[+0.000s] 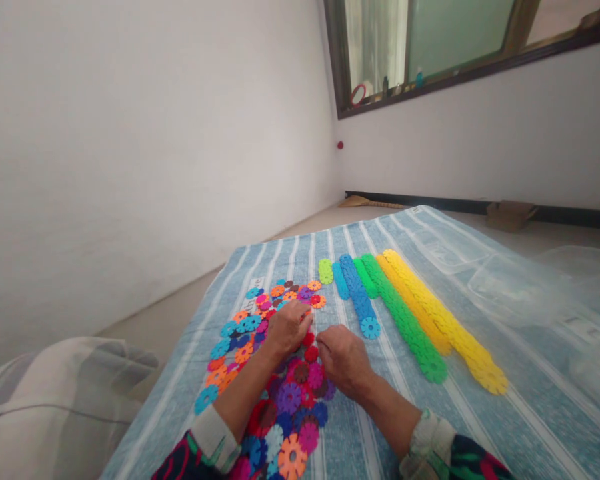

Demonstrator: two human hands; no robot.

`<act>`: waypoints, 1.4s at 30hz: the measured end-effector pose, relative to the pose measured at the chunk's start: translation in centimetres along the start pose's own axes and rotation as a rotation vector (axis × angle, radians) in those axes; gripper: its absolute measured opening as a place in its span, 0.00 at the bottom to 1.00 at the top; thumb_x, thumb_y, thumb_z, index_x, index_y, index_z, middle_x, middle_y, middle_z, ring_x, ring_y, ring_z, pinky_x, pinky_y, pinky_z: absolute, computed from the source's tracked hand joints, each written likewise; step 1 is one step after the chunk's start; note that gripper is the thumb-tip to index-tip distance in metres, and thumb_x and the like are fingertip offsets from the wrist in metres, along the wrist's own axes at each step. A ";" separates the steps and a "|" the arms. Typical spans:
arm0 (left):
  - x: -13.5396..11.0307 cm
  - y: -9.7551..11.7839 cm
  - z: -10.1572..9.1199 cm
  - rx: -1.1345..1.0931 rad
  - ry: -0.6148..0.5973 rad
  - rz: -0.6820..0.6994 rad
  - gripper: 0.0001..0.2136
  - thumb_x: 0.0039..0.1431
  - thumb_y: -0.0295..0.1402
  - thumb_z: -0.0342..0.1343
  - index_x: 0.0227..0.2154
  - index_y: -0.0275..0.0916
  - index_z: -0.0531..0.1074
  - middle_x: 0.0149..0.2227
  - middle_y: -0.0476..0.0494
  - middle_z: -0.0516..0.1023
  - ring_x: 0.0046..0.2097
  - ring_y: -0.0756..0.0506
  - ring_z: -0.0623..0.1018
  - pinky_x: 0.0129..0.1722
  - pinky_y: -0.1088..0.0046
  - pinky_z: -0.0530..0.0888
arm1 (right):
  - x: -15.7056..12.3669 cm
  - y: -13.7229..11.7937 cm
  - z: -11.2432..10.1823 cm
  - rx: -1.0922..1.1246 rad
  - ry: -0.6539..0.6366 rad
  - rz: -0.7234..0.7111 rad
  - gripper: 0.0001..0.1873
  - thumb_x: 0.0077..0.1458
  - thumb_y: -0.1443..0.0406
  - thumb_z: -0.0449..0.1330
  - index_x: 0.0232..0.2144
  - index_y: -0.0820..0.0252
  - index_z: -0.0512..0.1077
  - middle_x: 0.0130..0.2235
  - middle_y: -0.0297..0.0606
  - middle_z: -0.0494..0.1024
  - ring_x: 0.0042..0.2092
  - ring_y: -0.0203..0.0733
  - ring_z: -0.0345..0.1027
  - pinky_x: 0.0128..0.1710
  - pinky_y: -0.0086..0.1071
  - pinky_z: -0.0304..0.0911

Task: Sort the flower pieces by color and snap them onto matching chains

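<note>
Over a spread pile of colourful notched plastic discs, my left hand has its fingers curled and pressed together. Close beside it, at the pile's right edge, my right hand is closed in a pinch. The backs of both hands hide whatever is between the fingers. Small red discs lie just below and between the hands. Right of them, overlapping discs lie in rows sorted by colour: a short lime row, blue rows, green rows and long yellow rows.
A blue-and-white striped cloth covers the table. Clear plastic containers stand along its right side. A checked fabric is at lower left. Beyond the table are white walls, a window and a cardboard piece on the floor.
</note>
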State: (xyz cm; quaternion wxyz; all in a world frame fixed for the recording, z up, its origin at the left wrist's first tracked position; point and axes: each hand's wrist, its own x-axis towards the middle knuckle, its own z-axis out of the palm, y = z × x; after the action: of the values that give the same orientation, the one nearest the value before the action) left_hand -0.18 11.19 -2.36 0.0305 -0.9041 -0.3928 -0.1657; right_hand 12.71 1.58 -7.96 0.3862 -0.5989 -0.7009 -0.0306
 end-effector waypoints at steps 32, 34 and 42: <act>-14.7 -4.5 -3.6 -0.162 0.515 -0.348 0.11 0.58 0.37 0.51 0.30 0.38 0.75 0.32 0.45 0.77 0.33 0.48 0.77 0.33 0.74 0.74 | -1.1 1.0 -0.6 0.233 -0.016 0.033 0.11 0.56 0.69 0.52 0.29 0.58 0.74 0.31 0.38 0.76 0.35 0.40 0.67 0.37 0.30 0.58; -14.7 -4.6 -3.4 -0.173 0.537 -0.374 0.11 0.57 0.38 0.51 0.30 0.38 0.75 0.33 0.45 0.77 0.34 0.47 0.77 0.35 0.73 0.75 | -1.1 0.9 -0.7 0.235 -0.022 0.035 0.11 0.56 0.68 0.52 0.29 0.58 0.74 0.30 0.37 0.76 0.35 0.40 0.67 0.36 0.30 0.58; -15.1 -5.7 -2.6 -0.182 0.588 -0.462 0.11 0.55 0.39 0.52 0.29 0.38 0.76 0.37 0.42 0.77 0.40 0.45 0.77 0.43 0.67 0.75 | -1.1 0.9 -0.8 0.243 -0.029 0.049 0.10 0.56 0.68 0.53 0.29 0.59 0.74 0.30 0.37 0.76 0.35 0.40 0.68 0.37 0.30 0.59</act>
State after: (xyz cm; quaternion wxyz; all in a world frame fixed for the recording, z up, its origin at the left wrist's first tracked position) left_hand -14.61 4.06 -5.27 0.0234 -0.7048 -0.5442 -0.4545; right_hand 13.86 0.54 -8.35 0.4464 -0.5649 -0.6902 0.0727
